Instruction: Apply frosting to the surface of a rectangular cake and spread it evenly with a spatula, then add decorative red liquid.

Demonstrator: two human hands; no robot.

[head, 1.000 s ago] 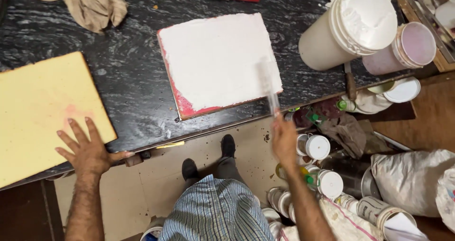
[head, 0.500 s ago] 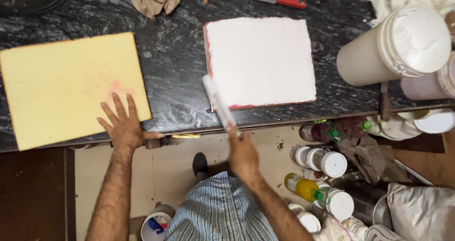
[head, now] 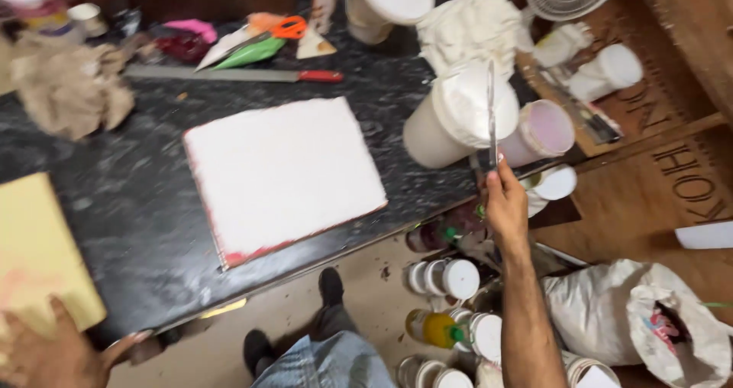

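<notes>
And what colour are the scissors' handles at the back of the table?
Orange: the scissors lie near the dark table's far edge, seen in the head view.

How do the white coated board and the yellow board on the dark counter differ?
The white coated board lies near the counter's middle, fully in view; the yellow board sits at the left edge, cut off by the frame. The white board has a rough coating with red edges; the yellow one looks smooth. The left hand rests by the yellow board only. Both lie flat.

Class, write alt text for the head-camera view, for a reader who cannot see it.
A person's right hand holds a thin flat metal blade upright over a white plastic bucket on a dark marbled table. Their left hand rests at the table's edge by a yellow board; a white-coated square canvas lies between.
</notes>
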